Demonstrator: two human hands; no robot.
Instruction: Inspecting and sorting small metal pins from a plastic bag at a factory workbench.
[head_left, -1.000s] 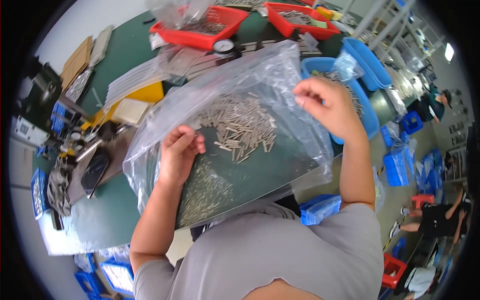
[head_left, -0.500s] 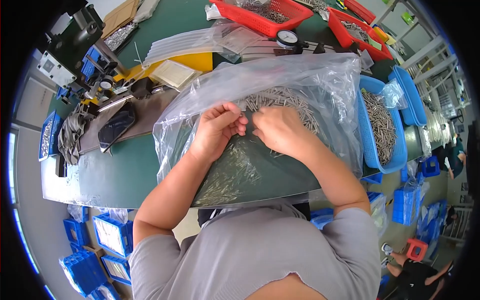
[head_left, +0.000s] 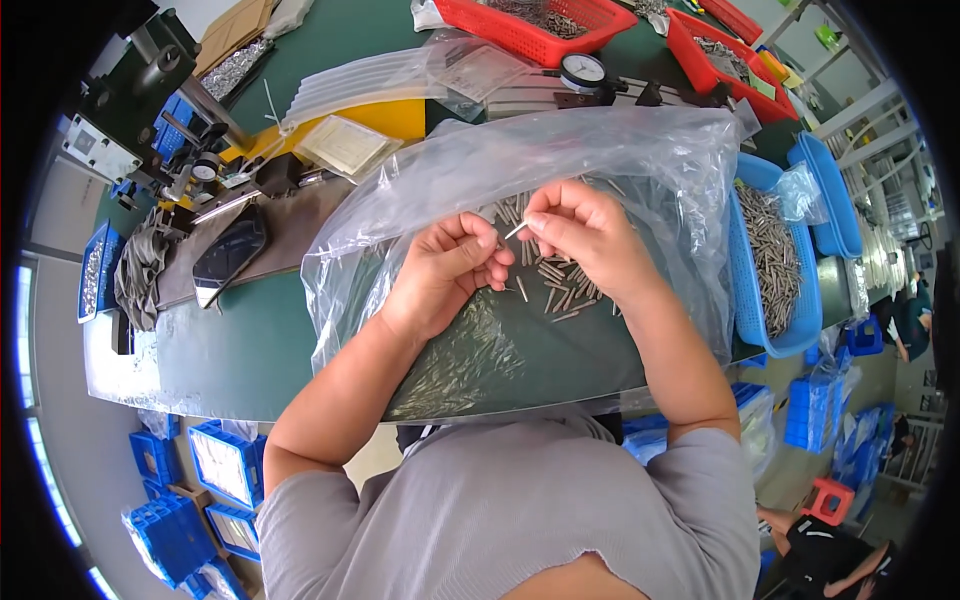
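My right hand (head_left: 590, 238) pinches a small metal pin (head_left: 517, 229) between thumb and fingertips, its tip pointing toward the left hand. Close beside it, my left hand (head_left: 437, 272) is closed, thumb against curled fingers; whatever it holds is too small and hidden to name. Under and beyond both hands, many loose metal pins (head_left: 572, 288) are spread on the green table, partly covered by my right hand. A large clear plastic bag (head_left: 640, 140) lies over and around them, its upper layer lifted behind my hands.
A blue basket (head_left: 751, 335) full of pins stands at the right, another blue basket (head_left: 835, 225) beside it. Red baskets (head_left: 520, 42) and a dial gauge (head_left: 582, 70) are at the back. On the left are a black phone-like slab (head_left: 232, 252), a grey cloth (head_left: 143, 265) and a gauge stand (head_left: 200, 110).
My right hand has risen off the pile and turned, now showing a pin in its fingertips. The pins under it have spread nearer to me. My left hand has shifted slightly right.
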